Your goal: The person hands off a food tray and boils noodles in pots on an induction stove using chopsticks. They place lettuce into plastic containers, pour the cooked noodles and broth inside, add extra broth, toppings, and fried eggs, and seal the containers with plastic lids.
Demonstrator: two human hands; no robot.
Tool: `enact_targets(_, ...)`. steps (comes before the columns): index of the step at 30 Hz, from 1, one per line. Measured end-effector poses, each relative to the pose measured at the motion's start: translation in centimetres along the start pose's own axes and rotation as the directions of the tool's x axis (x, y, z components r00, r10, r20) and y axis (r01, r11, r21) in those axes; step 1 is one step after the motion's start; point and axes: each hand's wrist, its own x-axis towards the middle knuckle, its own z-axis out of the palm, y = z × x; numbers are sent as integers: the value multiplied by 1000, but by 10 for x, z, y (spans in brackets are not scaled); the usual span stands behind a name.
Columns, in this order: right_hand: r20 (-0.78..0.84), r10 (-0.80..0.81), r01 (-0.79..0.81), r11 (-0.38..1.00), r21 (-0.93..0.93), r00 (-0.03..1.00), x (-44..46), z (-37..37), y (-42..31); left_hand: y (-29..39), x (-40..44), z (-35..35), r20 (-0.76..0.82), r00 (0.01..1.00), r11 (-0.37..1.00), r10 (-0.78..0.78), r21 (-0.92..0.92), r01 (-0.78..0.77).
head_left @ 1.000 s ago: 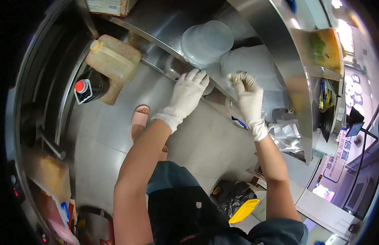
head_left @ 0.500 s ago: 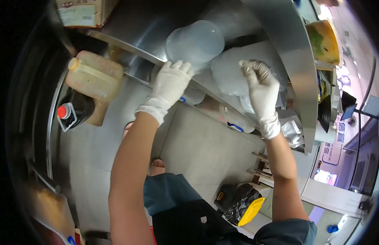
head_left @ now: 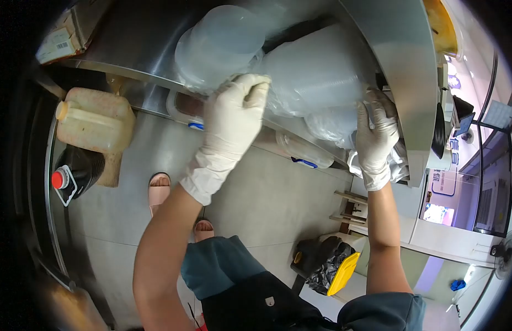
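Note:
My left hand [head_left: 234, 118], in a white glove, is at the shelf edge between two wrapped stacks. Its fingers are bent together at the clear plastic film; what lies inside them is hidden. Behind it to the upper left is a stack of translucent round containers [head_left: 220, 44]. A larger translucent stack in plastic wrap [head_left: 316, 69] lies to its right. My right hand [head_left: 377, 129], gloved too, is at the right end of this larger stack, fingers curled; whether they grip the wrap is unclear. Crumpled clear bags [head_left: 399, 163] are beside and behind it.
A steel shelf [head_left: 140, 41] runs across the top, with a cardboard box [head_left: 68, 36] at its left. On the left are a yellowish jug [head_left: 99, 121] and a dark bottle with a red cap [head_left: 79, 171]. Lidded containers [head_left: 300, 149] sit below the shelf. A bin with a black bag [head_left: 328, 265] stands lower right.
My left hand has moved from the round containers' stack to the film between the stacks. My right hand has moved right and down to the larger stack's end. The view has shifted.

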Motion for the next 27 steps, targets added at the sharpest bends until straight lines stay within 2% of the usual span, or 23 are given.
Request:
enact_targets(1,6,-9,9,1000,13,1000,2,-3,1,5,0,12,40,990,969,-134,-205,139)
enact_targets(3,31,-60,62,997,-39,998,6,-8,2,23,3,27,143,955,860,-260,-415,296)
enact_targets(4,61,-114,119,989,-87,992,7,-11,3,32,6,32,145,956,862,-254,-414,291)
enact_targets(6,101,-88,97,991,-90,991,7,-14,2,47,9,44,268,903,726,-337,-536,430)
enact_targets(12,209,-12,19,999,-32,978,1,-17,12,64,6,66,317,882,698,-350,-540,471)
enact_targets(14,159,-87,82,996,40,983,0,-16,13,63,4,71,324,873,690,-364,-537,486)
enact_targets(18,81,-77,78,997,-15,994,-12,-10,18,70,0,77,309,858,616,-410,-600,510)
enact_targets(21,58,-80,77,996,54,995,-17,-18,11,91,-3,79,307,881,585,-360,-661,470)
enact_targets(23,33,-231,225,965,133,972,-17,-31,8,99,-12,79,311,898,567,-312,-697,439)
enact_targets(25,95,-261,249,960,126,961,-43,-44,9,106,-27,81,299,876,594,-378,-648,477)
enact_targets(26,183,-280,240,947,212,943,-54,-53,12,115,-36,75,366,844,533,-391,-658,532)
enact_targets(27,267,-300,220,931,290,916,-62,-67,14,125,-46,75,378,816,528,-436,-627,573)
